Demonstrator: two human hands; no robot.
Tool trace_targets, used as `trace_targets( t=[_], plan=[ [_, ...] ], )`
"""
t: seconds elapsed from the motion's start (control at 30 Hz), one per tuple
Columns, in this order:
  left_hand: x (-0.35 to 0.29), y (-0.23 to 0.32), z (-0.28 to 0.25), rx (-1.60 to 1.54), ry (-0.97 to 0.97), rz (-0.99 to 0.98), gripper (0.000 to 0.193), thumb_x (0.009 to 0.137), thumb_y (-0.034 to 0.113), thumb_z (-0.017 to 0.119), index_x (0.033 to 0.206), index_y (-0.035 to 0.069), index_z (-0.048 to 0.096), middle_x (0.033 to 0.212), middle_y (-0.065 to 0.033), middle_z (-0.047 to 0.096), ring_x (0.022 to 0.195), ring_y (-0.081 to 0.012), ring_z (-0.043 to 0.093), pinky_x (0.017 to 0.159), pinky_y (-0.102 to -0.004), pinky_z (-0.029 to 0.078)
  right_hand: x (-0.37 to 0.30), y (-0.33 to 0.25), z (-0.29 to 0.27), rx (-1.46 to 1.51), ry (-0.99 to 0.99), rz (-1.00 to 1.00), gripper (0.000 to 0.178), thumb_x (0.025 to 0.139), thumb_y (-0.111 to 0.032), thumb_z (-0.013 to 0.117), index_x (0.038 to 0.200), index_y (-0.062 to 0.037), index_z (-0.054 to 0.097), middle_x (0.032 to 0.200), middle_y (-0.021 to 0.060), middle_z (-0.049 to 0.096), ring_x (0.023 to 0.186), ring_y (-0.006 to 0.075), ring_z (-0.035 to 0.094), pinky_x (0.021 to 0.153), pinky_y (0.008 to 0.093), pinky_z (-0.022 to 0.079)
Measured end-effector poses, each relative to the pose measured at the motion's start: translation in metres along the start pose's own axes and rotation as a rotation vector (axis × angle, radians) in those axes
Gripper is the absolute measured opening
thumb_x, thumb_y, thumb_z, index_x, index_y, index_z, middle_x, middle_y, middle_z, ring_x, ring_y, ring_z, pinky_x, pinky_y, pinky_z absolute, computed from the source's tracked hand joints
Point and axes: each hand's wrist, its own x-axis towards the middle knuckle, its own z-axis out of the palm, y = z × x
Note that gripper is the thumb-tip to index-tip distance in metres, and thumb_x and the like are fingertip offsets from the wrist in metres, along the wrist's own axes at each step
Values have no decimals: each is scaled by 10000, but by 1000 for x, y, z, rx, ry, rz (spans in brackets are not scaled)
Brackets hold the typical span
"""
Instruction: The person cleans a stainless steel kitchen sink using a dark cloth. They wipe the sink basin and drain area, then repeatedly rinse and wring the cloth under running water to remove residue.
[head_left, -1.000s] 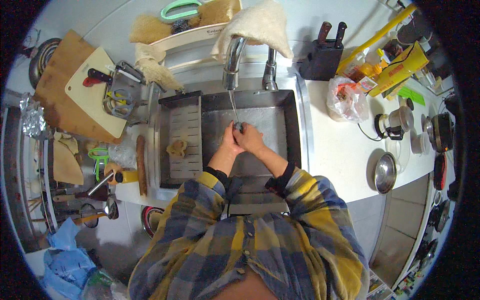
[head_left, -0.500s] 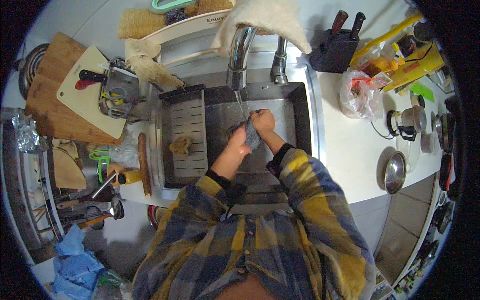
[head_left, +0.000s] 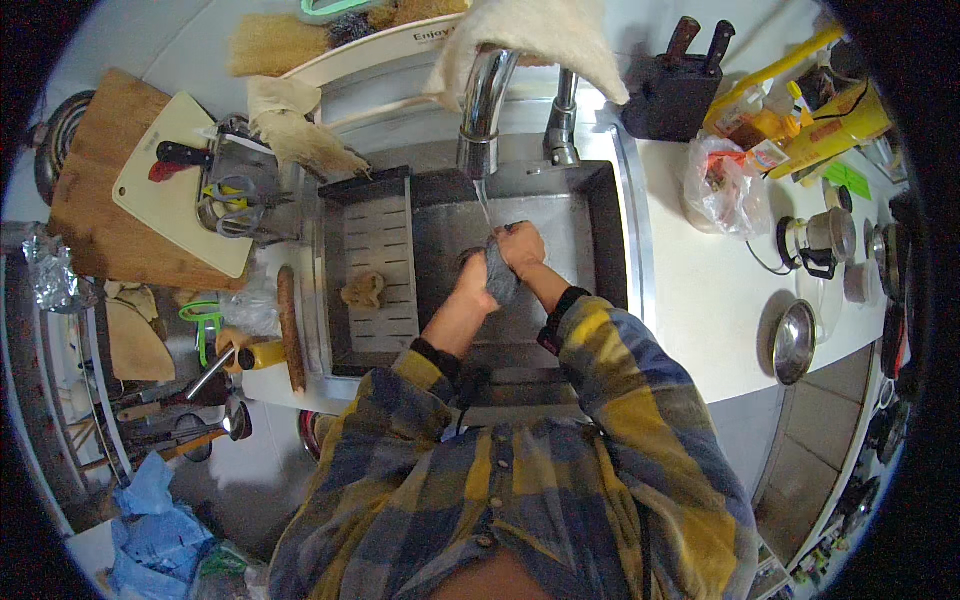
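Note:
Over the dark sink (head_left: 570,225), a bunched grey cloth (head_left: 503,278) is gripped between both hands. My left hand (head_left: 474,277) closes round its left side, thumb pointing down along it. Held above and to the right, my right hand (head_left: 521,245) is a closed fist on the cloth's upper end. A thin stream of water (head_left: 484,202) runs from the chrome faucet (head_left: 480,140) down to the hands. The cloth's far part is hidden by the fingers.
A slotted drain tray (head_left: 390,240) with a tan scrubber (head_left: 362,291) fills the sink's left side. Cutting boards (head_left: 95,200) and a utensil holder stand left. Right on the counter are a knife block (head_left: 664,100), a plastic bag (head_left: 720,190) and a metal bowl (head_left: 793,342).
My two hands have come slightly closer together on the cloth, the right one shifting a little left and down. Water keeps running.

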Motion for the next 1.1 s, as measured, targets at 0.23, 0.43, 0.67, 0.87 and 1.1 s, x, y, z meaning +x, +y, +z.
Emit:
trace_targets(
  t=[0.23, 0.43, 0.67, 0.87, 1.1],
  plan=[
    [-33, 25, 47, 58, 418, -39, 433, 935, 391, 355, 1135, 60, 549, 1114, -108, 607, 1019, -271, 589, 911, -436, 457, 37, 32, -8, 454, -310, -403, 354, 844, -332, 607, 952, 3, 653, 932, 212, 648, 846, 287, 628, 750, 347, 474],
    [-47, 37, 42, 112, 509, -52, 584, 886, 488, 435, 1296, 72, 422, 1335, -159, 444, 1242, -437, 370, 993, -663, 225, 45, 26, -15, -84, -262, -564, 420, 808, -390, 624, 950, 5, 634, 896, 226, 642, 848, 402, 617, 717, 457, 498],
    [-35, 11, 59, -118, 246, 18, 484, 843, 451, 525, 1073, 28, 569, 1075, -161, 603, 1036, -380, 539, 944, -528, 390, -53, -5, -6, -48, -160, -355, 405, 847, -389, 527, 950, -8, 621, 855, 239, 632, 810, 429, 614, 755, 501, 473],
    [-11, 10, -18, -177, -304, -5, 278, 864, 306, 508, 928, 50, 593, 869, -86, 605, 826, -263, 576, 804, -461, 471, -101, -3, -3, 99, 12, -556, 340, 786, -345, 611, 792, -5, 593, 682, 229, 603, 710, 397, 612, 667, 458, 475],
    [-10, -7, 29, 62, 57, 75, 245, 889, 265, 474, 937, 63, 604, 938, -71, 635, 855, -237, 615, 783, -390, 505, -22, 10, -3, 27, 182, -286, 323, 780, -327, 566, 690, -34, 667, 681, 218, 619, 643, 395, 620, 618, 469, 506]
  ],
)
